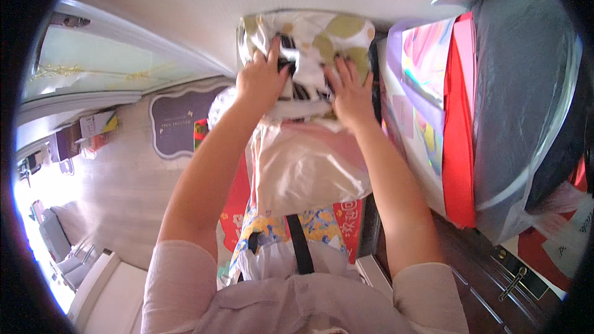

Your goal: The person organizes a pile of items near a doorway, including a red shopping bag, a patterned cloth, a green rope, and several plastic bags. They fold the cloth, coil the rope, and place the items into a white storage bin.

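A bundle of white cloth or soft covering with green leaf and dot shapes (343, 28) lies before me against a pale surface. Black-and-white striped material (302, 92) shows in its middle, between my hands. My left hand (261, 79) rests on the bundle's left part, fingers apart, its thumb beside a dark patch of the stripes. On the right part lies my right hand (351, 95), palm down with spread fingers. Below both hands, a shiny, whitish translucent plastic bag (306, 167) hangs or lies towards my body. What is under the bundle is hidden.
To the right stand a colourful paper bag (424, 65), a red bag or folder (459, 139) and a large dark item in clear plastic (515, 97). A dark cabinet with a metal handle (513, 283) is below them. Left are a doormat (178, 123) and a door frame (185, 53).
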The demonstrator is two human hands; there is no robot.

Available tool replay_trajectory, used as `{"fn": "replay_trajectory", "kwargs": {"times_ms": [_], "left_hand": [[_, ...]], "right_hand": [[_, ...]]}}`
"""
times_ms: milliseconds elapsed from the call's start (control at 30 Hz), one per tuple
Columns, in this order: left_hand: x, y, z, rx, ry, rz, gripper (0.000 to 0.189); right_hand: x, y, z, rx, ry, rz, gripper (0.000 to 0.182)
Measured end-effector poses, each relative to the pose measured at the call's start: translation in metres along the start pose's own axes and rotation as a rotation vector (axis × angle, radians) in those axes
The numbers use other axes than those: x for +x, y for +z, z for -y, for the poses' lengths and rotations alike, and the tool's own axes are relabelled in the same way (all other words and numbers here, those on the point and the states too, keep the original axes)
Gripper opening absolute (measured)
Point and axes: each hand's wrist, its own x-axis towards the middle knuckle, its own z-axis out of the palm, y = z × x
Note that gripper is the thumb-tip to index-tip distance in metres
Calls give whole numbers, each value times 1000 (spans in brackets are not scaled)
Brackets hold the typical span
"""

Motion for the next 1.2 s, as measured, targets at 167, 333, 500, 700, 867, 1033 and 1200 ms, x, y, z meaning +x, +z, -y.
{"fn": "replay_trajectory", "kwargs": {"times_ms": [167,333,500,700,867,1033,1200], "left_hand": [[-7,-20,13,-181,-28,7,50],[-94,-50,31,-1481,-192,-105,30],[-178,-31,-41,-1097,-51,-281,20],[-201,-95,-44,-1767,-249,69,18],[-224,-96,-24,-908,208,419,21],[-219,-121,-12,-2173,-378,270,17],[-220,-146,31,-2321,-250,429,22]], "right_hand": [[-3,-31,6,255,49,-119,51],[-101,-64,49,1322,279,-127,45],[-145,-97,139,2542,480,71,52],[-159,-122,131,2175,1023,31,32],[-158,-163,139,2246,732,-273,33],[-176,-166,126,1680,592,-51,23],[-199,-188,96,2456,474,-248,14]]}}
